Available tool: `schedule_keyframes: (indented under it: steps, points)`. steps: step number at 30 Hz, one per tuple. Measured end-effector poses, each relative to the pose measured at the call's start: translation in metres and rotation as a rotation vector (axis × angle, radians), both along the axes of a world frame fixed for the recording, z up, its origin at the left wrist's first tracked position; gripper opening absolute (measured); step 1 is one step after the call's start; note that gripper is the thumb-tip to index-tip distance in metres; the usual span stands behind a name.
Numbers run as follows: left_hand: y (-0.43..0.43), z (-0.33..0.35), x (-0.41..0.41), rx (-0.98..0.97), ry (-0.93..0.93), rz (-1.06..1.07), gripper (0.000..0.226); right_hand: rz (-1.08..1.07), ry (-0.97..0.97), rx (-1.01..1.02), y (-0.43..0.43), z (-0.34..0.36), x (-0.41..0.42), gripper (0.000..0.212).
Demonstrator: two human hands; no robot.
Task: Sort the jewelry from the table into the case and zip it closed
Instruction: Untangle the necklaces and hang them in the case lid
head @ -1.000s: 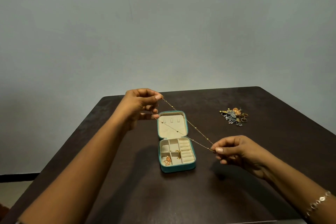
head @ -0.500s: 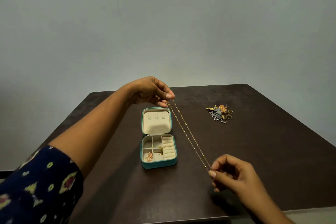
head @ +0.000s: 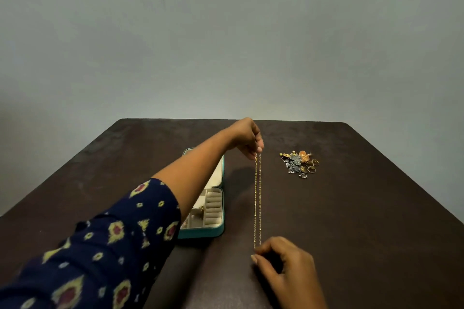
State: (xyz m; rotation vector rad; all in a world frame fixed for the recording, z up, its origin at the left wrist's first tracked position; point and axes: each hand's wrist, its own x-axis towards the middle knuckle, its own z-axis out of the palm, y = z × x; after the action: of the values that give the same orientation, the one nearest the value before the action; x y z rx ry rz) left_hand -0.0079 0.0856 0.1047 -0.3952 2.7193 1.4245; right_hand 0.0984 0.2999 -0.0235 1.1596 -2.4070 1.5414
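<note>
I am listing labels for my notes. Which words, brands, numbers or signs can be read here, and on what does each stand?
There are none: no text can be read on the teal case, the gold chain, the jewelry pile, the patterned sleeve or the table.

On my remote feed, the left arm wore a dark navy sleeve printed with yellow diamond-shaped motifs. The larger ones had maroon centres and a few small ones were paler. Its hem ended near the elbow, and below it the forearm and left hand were bare. The right hand was bare too, with short nails.
</note>
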Motion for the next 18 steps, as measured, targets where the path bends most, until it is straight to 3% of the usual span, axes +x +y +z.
schedule_keyframes:
  steps: [14,18]
  points:
    - [0.001,-0.056,-0.036,-0.173,-0.245,0.145,0.030,0.005,0.096,0.167,-0.001,-0.012,-0.018,0.025]
    - [-0.002,-0.064,-0.039,-0.212,-0.271,0.159,0.033,0.023,0.093,0.238,0.000,-0.008,-0.020,0.014]
